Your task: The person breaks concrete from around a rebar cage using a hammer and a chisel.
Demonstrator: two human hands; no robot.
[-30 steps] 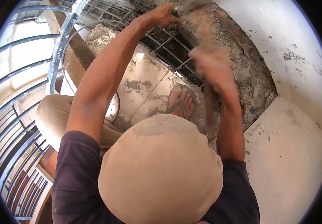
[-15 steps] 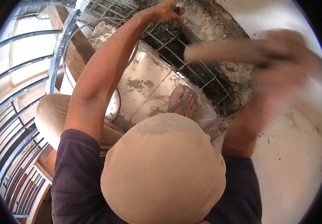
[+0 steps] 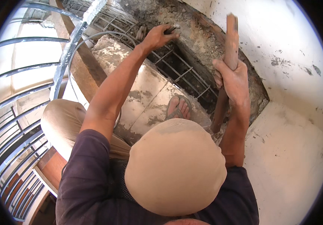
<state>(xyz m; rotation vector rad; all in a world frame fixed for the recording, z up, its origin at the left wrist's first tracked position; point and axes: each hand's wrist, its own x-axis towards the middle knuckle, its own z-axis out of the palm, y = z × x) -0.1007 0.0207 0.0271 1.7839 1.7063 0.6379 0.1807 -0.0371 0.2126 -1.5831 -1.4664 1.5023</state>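
Note:
My right hand [image 3: 234, 80] is wrapped round the middle of a wooden stick [image 3: 231, 41], raised upright with a rough, frayed top end. The stick's darker lower part [image 3: 220, 108] slants down past my wrist. Farther left, my left hand [image 3: 160, 37] is closed on a short dark metal bar [image 3: 172, 29], of which only a bit shows between thumb and fingers. Its lower end is hidden. Beneath that hand runs a steel rebar cage [image 3: 182, 71] set in a dark trench, beside a broken edge of rough concrete [image 3: 197, 35].
My foot in a flip-flop [image 3: 178, 107] rests on the pale tiled slab [image 3: 139, 92]. On the left stand a metal railing [image 3: 62, 60], a wooden beam [image 3: 84, 62] and a grey cable [image 3: 94, 35]. A white wall [image 3: 277, 33] rises at the right.
The wooden stick, blurred and near level before, now stands upright, and my right hand has moved left. My left hand stays near the concrete edge, sitting lower in the picture.

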